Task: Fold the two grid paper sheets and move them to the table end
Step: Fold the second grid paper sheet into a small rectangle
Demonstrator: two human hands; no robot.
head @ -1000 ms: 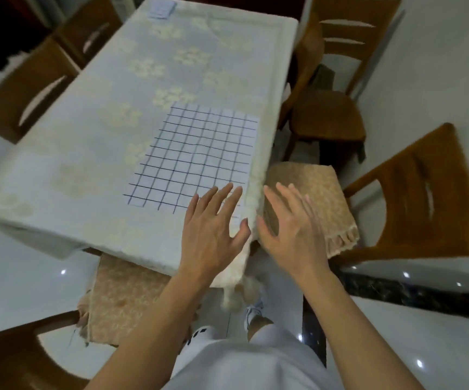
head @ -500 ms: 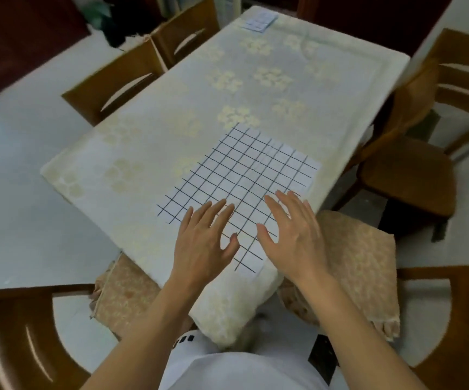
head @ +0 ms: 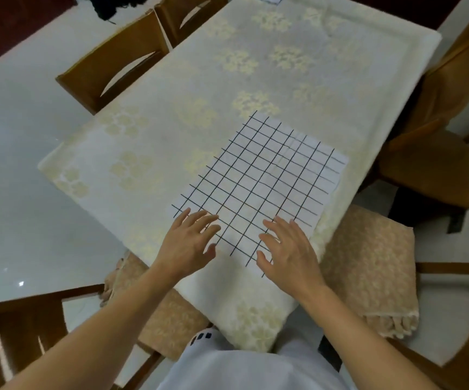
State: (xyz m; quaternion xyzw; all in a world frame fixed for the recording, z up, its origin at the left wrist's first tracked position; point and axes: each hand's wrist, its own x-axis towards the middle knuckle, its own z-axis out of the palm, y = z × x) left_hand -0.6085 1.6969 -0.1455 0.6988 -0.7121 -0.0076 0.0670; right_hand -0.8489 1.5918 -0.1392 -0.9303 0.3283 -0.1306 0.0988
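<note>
Lying flat, grid sheet [head: 258,187], apparently under both hands' fingers [head: 199,220].

Tablecloth [head: 199,88]: cream, pale floral print, covering the tabletop.
Wooden chairs [head: 109,71]: along both long edges.
Beige cushions [head: 368,271]: at the near corner.
Floor [head: 16,164]: glossy white.

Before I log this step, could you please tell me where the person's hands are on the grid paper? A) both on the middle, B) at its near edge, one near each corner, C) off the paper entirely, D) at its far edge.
B: the left hand and right hand lie open over the near edge of the flat grid paper, one near each corner.
</note>
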